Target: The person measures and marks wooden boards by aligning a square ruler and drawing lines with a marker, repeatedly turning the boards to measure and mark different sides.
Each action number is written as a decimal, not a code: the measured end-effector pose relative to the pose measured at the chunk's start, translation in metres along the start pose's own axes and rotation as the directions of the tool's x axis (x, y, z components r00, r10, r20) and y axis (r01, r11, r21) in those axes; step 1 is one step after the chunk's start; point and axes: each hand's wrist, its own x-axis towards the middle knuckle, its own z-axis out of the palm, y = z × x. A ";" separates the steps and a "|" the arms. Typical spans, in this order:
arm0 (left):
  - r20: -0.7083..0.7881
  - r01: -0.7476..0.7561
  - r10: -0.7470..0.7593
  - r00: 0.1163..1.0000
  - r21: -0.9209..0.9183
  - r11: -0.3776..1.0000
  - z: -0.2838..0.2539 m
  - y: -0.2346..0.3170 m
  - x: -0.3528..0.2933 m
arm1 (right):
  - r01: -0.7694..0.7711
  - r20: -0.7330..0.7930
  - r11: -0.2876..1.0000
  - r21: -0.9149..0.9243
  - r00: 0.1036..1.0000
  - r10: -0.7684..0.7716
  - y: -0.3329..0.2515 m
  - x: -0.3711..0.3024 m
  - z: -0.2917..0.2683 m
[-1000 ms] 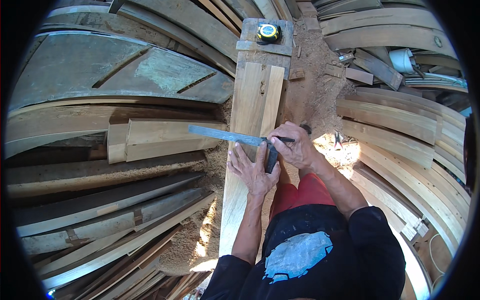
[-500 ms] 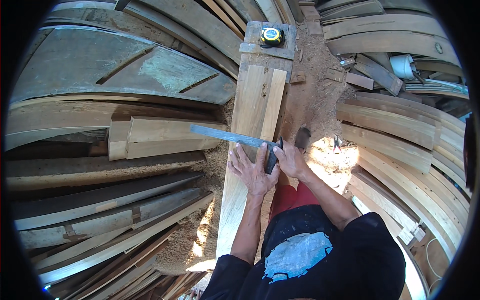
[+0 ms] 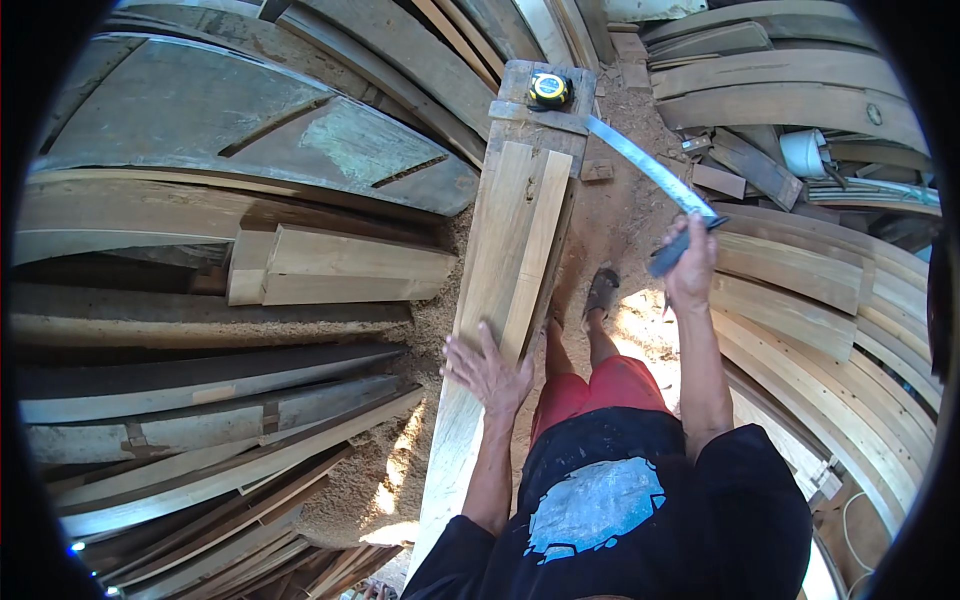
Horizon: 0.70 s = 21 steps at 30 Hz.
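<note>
My right hand (image 3: 690, 272) is closed round the dark handle of a try square (image 3: 655, 172), held up to the right of the bench. Its long metal blade slants up and left toward the bench's far end. Fingers spread, my left hand (image 3: 490, 372) rests on the long pale board (image 3: 497, 240) that lies lengthwise before me. A narrower wooden strip (image 3: 540, 250) lies along the board's right side. At the far end of the worn wooden bench (image 3: 532, 132) sits a yellow and black tape measure (image 3: 549, 90).
Stacked planks (image 3: 360, 265) and large grey panels (image 3: 250, 110) crowd the left side. More timber (image 3: 790, 270) is piled on the right, near a white bucket (image 3: 803, 155). Sawdust and offcuts cover the ground (image 3: 625, 215).
The try square has left the board, lifted up and right in my right hand, its blade swung round. My left hand has let go of it and slid nearer me along the board.
</note>
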 end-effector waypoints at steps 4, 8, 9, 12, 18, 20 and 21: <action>0.088 0.175 -0.176 0.981 0.013 0.984 0.016 -0.049 -0.049 | -0.139 0.106 0.981 0.132 0.986 0.125 -0.019 0.014 -0.005; -0.017 0.184 -0.184 0.983 -0.017 0.983 0.019 -0.068 -0.074 | -0.310 0.118 0.908 -0.281 0.928 0.353 0.025 0.013 0.005; -0.056 0.141 -0.142 0.988 -0.014 0.990 0.015 -0.067 -0.073 | -0.308 0.128 0.907 -0.287 0.926 0.355 0.043 0.013 0.007; -0.153 0.056 -0.055 0.987 -0.003 0.998 0.015 -0.057 -0.075 | -0.259 0.155 0.840 -0.477 0.916 0.370 0.091 0.026 0.007; -0.093 0.093 -0.092 0.991 0.004 0.996 0.017 -0.041 -0.099 | -0.364 0.179 0.881 -0.303 0.886 0.428 0.087 -0.002 0.046; 0.037 0.117 -0.117 0.992 0.003 0.993 0.007 -0.040 -0.099 | -0.318 0.210 0.847 -0.427 0.876 0.435 0.079 0.001 0.036; 0.036 0.122 -0.121 0.992 -0.005 0.993 0.002 -0.041 -0.096 | -0.267 0.235 0.803 -0.532 0.865 0.444 0.075 0.003 0.033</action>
